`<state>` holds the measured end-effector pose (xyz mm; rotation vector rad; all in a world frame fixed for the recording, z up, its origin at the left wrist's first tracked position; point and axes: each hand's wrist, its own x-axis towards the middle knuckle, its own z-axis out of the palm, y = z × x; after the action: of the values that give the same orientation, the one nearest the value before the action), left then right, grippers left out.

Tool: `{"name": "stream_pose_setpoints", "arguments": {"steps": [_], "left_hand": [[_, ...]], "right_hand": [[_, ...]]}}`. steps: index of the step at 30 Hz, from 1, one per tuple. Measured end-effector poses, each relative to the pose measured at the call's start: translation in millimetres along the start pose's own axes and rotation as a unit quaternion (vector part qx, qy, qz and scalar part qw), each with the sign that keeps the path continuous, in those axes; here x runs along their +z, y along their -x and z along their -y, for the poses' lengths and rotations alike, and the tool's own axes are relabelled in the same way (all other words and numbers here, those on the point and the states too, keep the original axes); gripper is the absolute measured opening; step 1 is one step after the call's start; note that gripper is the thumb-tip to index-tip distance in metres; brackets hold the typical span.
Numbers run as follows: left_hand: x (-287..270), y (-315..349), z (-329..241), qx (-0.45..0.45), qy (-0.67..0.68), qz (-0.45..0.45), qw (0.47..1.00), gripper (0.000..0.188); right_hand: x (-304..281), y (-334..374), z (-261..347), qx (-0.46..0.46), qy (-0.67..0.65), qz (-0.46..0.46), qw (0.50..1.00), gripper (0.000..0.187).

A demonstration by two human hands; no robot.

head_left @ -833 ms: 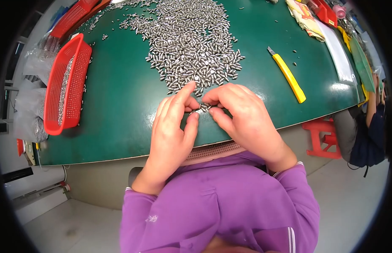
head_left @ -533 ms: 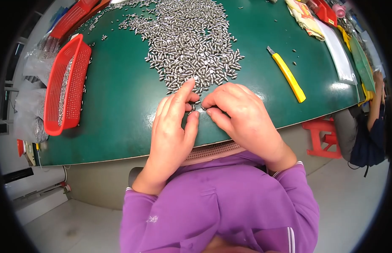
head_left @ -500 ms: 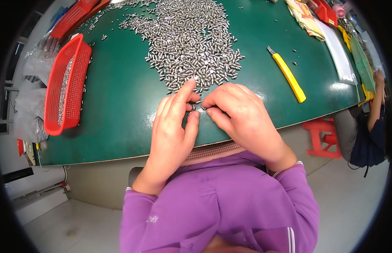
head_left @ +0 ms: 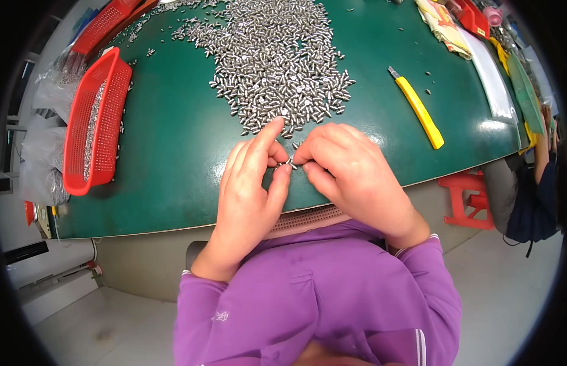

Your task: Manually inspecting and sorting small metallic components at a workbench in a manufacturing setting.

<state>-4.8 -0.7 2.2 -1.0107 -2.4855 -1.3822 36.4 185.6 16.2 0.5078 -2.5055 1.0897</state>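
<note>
A wide heap of small, shiny metal parts with pointed ends [head_left: 277,67] covers the middle of the green table. Just short of its near edge, my left hand [head_left: 250,180] is closed, thumb and fingers around a small metal part [head_left: 286,165]; its index finger reaches up to the heap. My right hand [head_left: 350,168] faces it, the thumb and bent fingers closed in a pinch at another such part, mostly hidden by the fingertips. The fingertips of both hands almost meet. A loose metal part lies between them and the heap.
At left stands a red perforated basket [head_left: 119,116] with metal parts inside. A yellow box cutter [head_left: 421,113], blade out, lies at right. Beyond it are a cloth [head_left: 442,27] and plastic bags [head_left: 488,79]. Another person [head_left: 534,201] is at far right, near a red stool [head_left: 466,198].
The fingertips of my two hands have come slightly closer together, and the small metal parts between them have shifted. The other person's arm at far right has moved.
</note>
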Motion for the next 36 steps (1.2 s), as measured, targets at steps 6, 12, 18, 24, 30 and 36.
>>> {"name": "stream_pose_setpoints", "arguments": {"steps": [6,12,18,24,30,36], "left_hand": [[2,-2,0,-0.001,-0.011,-0.004,1.000,0.064],[0,0,1,-0.002,-0.010,-0.004,1.000,0.065],[-5,2,-1,0.009,-0.002,0.014,1.000,0.069],[-5,4,-1,0.002,0.008,0.016,1.000,0.078],[-5,2,-5,-0.026,0.018,0.010,0.999,0.082],[-4,3,-1,-0.018,0.017,0.002,1.000,0.081]], "right_hand": [[6,0,2,-0.015,0.016,-0.003,1.000,0.013],[11,4,7,0.025,0.049,-0.014,0.998,0.017],[8,2,6,0.023,0.016,-0.028,0.999,0.017],[4,0,5,0.028,-0.006,-0.011,1.000,0.021],[1,0,3,0.039,-0.030,0.027,0.998,0.021],[-1,1,4,0.026,-0.014,0.025,0.999,0.023]]}}
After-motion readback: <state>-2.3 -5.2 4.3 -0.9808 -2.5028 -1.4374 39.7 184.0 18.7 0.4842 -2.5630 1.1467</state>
